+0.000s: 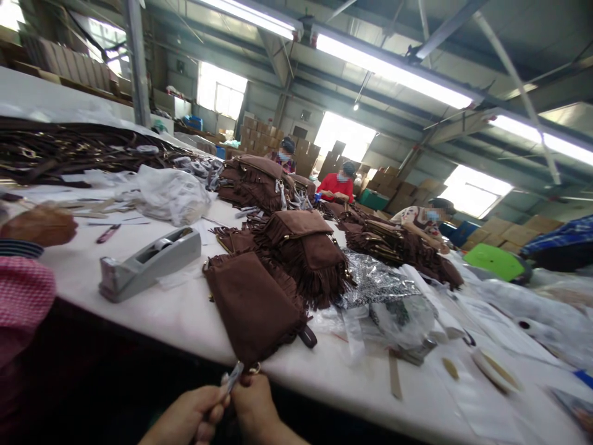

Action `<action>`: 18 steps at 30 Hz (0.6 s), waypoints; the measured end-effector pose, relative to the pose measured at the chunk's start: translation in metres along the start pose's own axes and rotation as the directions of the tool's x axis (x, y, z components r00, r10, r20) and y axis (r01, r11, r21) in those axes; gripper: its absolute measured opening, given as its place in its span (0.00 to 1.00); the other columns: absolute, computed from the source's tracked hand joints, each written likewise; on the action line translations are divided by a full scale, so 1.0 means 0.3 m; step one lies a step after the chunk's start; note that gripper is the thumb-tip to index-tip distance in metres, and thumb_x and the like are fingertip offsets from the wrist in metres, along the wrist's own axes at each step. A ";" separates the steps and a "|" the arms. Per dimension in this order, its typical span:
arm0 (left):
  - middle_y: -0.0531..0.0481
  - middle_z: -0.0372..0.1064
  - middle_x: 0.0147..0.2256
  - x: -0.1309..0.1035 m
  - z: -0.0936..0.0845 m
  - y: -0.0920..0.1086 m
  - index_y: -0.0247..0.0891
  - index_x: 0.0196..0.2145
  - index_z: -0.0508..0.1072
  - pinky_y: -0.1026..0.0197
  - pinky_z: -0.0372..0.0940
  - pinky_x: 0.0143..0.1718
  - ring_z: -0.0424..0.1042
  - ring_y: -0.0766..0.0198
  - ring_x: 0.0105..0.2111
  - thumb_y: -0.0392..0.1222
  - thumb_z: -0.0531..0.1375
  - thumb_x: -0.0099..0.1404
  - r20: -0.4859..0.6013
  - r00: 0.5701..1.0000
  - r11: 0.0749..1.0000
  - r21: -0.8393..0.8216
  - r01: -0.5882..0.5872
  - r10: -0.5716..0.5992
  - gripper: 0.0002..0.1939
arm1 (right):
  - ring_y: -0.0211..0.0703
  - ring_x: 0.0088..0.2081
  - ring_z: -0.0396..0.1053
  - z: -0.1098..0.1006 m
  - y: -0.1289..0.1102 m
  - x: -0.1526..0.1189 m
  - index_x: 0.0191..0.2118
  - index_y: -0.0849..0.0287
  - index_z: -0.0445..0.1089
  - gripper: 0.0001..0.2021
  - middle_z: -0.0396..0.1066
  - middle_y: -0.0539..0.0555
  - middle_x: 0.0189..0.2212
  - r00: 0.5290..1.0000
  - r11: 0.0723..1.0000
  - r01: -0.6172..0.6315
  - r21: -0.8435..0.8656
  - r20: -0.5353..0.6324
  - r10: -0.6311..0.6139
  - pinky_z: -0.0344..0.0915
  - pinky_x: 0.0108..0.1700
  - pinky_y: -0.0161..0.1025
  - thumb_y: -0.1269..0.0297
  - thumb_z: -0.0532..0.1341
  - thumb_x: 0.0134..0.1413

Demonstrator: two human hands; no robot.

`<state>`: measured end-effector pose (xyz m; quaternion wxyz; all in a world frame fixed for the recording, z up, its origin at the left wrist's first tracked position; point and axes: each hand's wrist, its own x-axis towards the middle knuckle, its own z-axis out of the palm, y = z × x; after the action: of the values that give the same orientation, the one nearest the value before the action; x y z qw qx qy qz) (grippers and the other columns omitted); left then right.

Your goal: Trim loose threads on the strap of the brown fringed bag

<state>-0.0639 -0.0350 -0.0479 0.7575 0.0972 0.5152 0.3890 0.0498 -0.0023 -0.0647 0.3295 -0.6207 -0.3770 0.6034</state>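
A brown fringed bag [250,303] lies flat at the near edge of the table, one corner pointing toward me. At that corner my left hand [201,408] is closed, pinching a small piece in grey wrapping [234,375]. My right hand [254,402] is closed right beside it, its fingers on the bag's corner by a gold-coloured metal ring [255,368]. The exact grip of the right fingers is partly hidden. Just behind this bag sits another brown fringed bag [303,241], with more bags [254,179] piled farther back.
A grey tape dispenser [152,262] stands left of the bag. A co-worker's hand [41,225] rests at the far left near a cutter [108,233]. Clear plastic bags [401,309] and a tape roll [495,371] lie to the right. Several people work across the table.
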 end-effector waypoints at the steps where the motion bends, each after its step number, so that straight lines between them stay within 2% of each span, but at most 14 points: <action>1: 0.60 0.54 0.17 0.000 0.001 -0.009 0.34 0.24 0.69 0.73 0.36 0.15 0.42 0.79 0.14 0.50 0.68 0.45 -0.002 0.998 0.995 0.077 -0.065 0.065 0.18 | 0.34 0.19 0.60 -0.001 0.006 0.003 0.18 0.63 0.68 0.13 0.64 0.49 0.14 1.000 1.000 -0.017 0.007 0.010 0.017 0.54 0.22 0.32 0.62 0.69 0.42; 4: 0.60 0.51 0.13 0.023 -0.005 -0.040 0.38 0.19 0.65 0.70 0.37 0.14 0.43 0.76 0.12 0.63 0.66 0.48 -0.043 0.962 0.923 0.296 -0.246 0.270 0.25 | 0.34 0.17 0.59 -0.013 0.034 -0.002 0.24 0.63 0.71 0.10 0.66 0.49 0.14 0.994 0.996 -0.067 0.059 0.096 0.061 0.51 0.19 0.31 0.63 0.69 0.36; 6: 0.60 0.49 0.12 0.048 -0.013 -0.058 0.39 0.18 0.62 0.68 0.38 0.13 0.45 0.74 0.11 0.71 0.63 0.46 -0.057 0.937 0.870 0.394 -0.296 0.345 0.30 | 0.34 0.16 0.58 -0.022 0.055 -0.016 0.27 0.65 0.72 0.13 0.66 0.50 0.15 0.981 0.969 -0.103 0.225 0.185 0.061 0.48 0.18 0.30 0.63 0.69 0.31; 9: 0.59 0.51 0.12 0.070 -0.015 -0.071 0.39 0.18 0.62 0.68 0.40 0.13 0.47 0.74 0.11 0.76 0.62 0.42 -0.042 0.933 0.853 0.422 -0.307 0.356 0.34 | 0.34 0.18 0.61 -0.024 0.070 -0.038 0.30 0.64 0.73 0.18 0.69 0.50 0.18 0.951 0.799 -0.155 0.581 0.307 -0.039 0.54 0.22 0.31 0.61 0.70 0.29; 11: 0.59 0.53 0.14 0.063 -0.007 -0.070 0.39 0.19 0.63 0.68 0.41 0.13 0.47 0.74 0.11 0.76 0.63 0.41 -0.015 0.952 0.891 0.356 -0.281 0.306 0.34 | 0.35 0.20 0.63 -0.019 0.068 -0.043 0.32 0.63 0.73 0.19 0.69 0.49 0.20 0.926 0.706 -0.194 0.681 0.364 -0.097 0.58 0.26 0.32 0.59 0.72 0.30; 13: 0.61 0.51 0.14 0.048 0.004 -0.067 0.39 0.20 0.63 0.68 0.39 0.14 0.45 0.75 0.12 0.74 0.64 0.42 0.004 0.974 0.938 0.268 -0.221 0.228 0.33 | 0.34 0.21 0.64 -0.015 0.061 -0.038 0.31 0.64 0.73 0.19 0.68 0.49 0.19 0.909 0.694 -0.207 0.690 0.399 -0.125 0.59 0.29 0.32 0.58 0.73 0.31; 15: 0.62 0.48 0.14 0.034 0.009 -0.064 0.39 0.21 0.62 0.68 0.38 0.16 0.43 0.75 0.14 0.71 0.64 0.44 -0.003 0.980 0.953 0.234 -0.193 0.199 0.31 | 0.34 0.21 0.63 -0.023 0.053 -0.032 0.31 0.65 0.73 0.20 0.67 0.49 0.19 0.900 0.751 -0.196 0.631 0.419 -0.117 0.58 0.29 0.32 0.56 0.72 0.32; 16: 0.63 0.47 0.14 0.032 0.008 -0.064 0.40 0.20 0.62 0.68 0.38 0.16 0.42 0.75 0.14 0.71 0.63 0.45 -0.020 0.977 0.945 0.257 -0.202 0.214 0.30 | 0.34 0.21 0.62 -0.033 0.049 -0.030 0.30 0.64 0.73 0.19 0.67 0.49 0.19 0.902 0.821 -0.185 0.539 0.426 -0.077 0.58 0.28 0.33 0.54 0.71 0.34; 18: 0.62 0.48 0.14 0.035 0.000 -0.061 0.41 0.19 0.61 0.66 0.39 0.17 0.43 0.73 0.13 0.72 0.60 0.46 -0.055 0.952 0.886 0.386 -0.256 0.300 0.30 | 0.36 0.20 0.60 -0.066 0.035 -0.036 0.28 0.63 0.72 0.16 0.66 0.50 0.18 0.935 0.973 -0.089 0.211 0.355 0.008 0.56 0.26 0.35 0.54 0.68 0.39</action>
<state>-0.0532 -0.0401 -0.0655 0.6309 0.2904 0.6026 0.3930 0.0704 -0.0159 -0.0674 0.3094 -0.4709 -0.3439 0.7512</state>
